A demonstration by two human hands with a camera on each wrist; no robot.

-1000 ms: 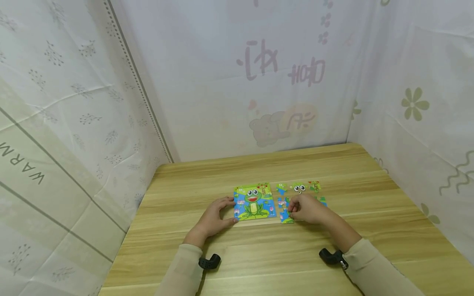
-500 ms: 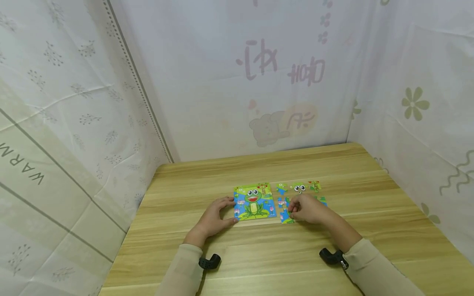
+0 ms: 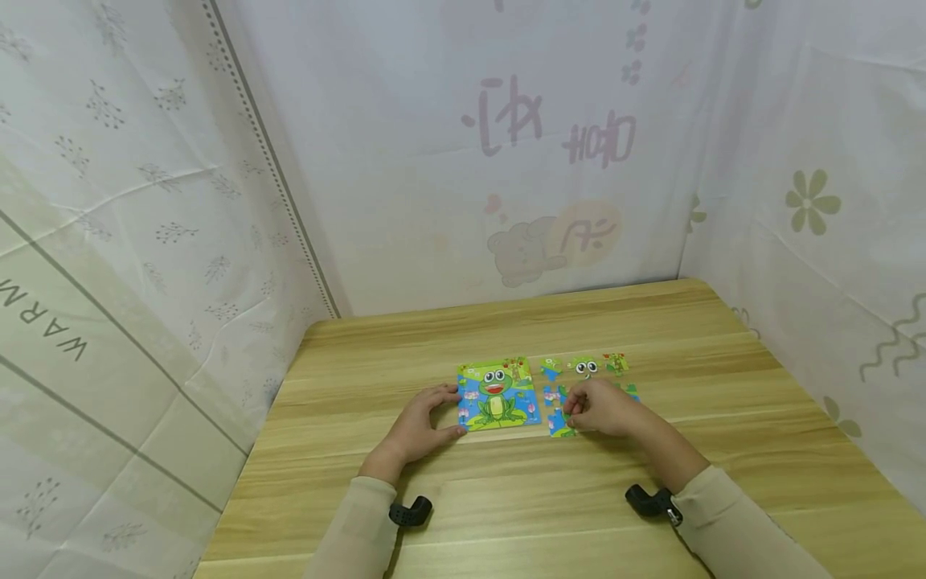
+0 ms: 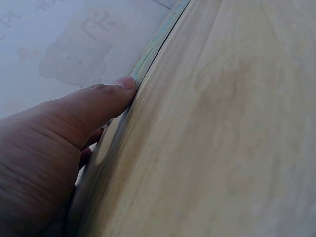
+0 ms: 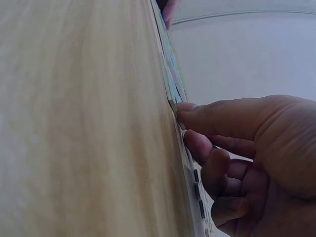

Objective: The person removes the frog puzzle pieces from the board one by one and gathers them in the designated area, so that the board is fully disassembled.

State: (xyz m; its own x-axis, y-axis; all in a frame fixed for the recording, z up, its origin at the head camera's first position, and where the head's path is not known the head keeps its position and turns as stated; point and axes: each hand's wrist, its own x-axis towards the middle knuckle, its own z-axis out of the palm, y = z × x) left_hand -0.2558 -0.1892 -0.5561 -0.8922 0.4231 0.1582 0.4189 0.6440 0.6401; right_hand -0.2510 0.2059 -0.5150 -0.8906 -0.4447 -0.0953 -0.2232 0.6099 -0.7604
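Note:
A square frog picture [image 3: 497,398] lies on the wooden table, whole and face up. My left hand [image 3: 415,426] rests beside it, fingertips at its left edge and thumb at the near left corner. In the left wrist view the thumb [image 4: 116,89] lies along the picture's edge. To the right are separate jigsaw pieces of a like frog picture, among them one with the eyes [image 3: 586,367]. My right hand [image 3: 604,408] has curled fingers and pinches the near-left jigsaw piece [image 3: 559,426], low over the table. That hand hides several pieces behind it.
A top-left piece [image 3: 551,370], a tree piece [image 3: 615,363] and a lotus piece [image 3: 553,396] lie around the right hand. The wooden table [image 3: 506,498] ends at patterned curtains [image 3: 448,201] at the back and both sides.

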